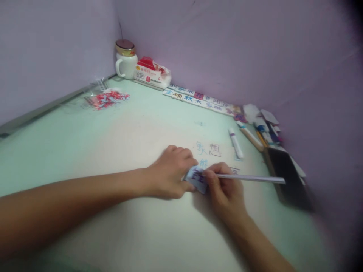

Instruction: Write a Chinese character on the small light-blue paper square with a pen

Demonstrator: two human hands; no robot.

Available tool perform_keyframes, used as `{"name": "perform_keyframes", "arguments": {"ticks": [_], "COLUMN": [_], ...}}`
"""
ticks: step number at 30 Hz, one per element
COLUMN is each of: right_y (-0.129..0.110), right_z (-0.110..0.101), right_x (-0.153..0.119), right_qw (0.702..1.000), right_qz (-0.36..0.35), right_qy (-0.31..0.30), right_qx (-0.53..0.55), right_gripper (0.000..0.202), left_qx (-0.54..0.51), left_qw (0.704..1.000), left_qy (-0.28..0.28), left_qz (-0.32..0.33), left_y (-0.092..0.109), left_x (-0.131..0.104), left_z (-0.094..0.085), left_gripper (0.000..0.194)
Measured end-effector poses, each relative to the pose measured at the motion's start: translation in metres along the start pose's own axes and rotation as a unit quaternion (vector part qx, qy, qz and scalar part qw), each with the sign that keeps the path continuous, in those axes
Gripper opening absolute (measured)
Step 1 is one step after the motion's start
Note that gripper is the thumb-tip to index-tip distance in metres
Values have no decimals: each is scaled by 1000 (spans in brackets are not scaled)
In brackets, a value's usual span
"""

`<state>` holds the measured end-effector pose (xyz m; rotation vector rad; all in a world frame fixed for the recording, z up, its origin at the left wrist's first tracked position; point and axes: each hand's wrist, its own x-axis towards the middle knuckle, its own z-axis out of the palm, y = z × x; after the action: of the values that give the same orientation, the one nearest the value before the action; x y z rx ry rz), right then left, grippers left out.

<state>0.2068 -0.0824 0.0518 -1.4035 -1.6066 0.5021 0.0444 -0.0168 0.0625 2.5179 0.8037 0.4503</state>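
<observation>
My left hand [172, 172] is closed, pinching a small pale-blue block [200, 181] between thumb and fingers from its left side. A dark purple written character covers the block's upper face. My right hand [225, 189] grips a slim, silvery pen-like tool [252, 178], whose shaft points out to the right. The tool's tip is hidden by my fingers at the block's right edge, so I cannot tell its kind. Just beyond my hands, blue and brown characters [208, 149] are marked on the pale table [136, 234].
A purple-banded marker [235, 143] lies right of the characters. Further right are a dark phone-like slab [286, 175] and several pens. Rows of character tiles [198, 100] line the back wall, near a tissue pack [153, 73] and white mug [127, 64]. Red and blue scraps [109, 99] lie back left.
</observation>
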Motion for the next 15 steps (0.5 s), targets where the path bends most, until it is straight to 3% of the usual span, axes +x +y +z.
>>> {"name": "perform_keyframes", "arguments": {"ticks": [15], "right_y": [0], "right_z": [1], "right_x": [1], "right_qw": [1000], "right_qz": [1], "right_qy": [-9], "right_qx": [-1], "right_gripper": [17], "left_qx": [5], "left_qw": [1000], "left_qy": [0], "left_qz": [-3], "left_y": [0], "left_x": [0], "left_z": [0], "left_gripper": [37]}}
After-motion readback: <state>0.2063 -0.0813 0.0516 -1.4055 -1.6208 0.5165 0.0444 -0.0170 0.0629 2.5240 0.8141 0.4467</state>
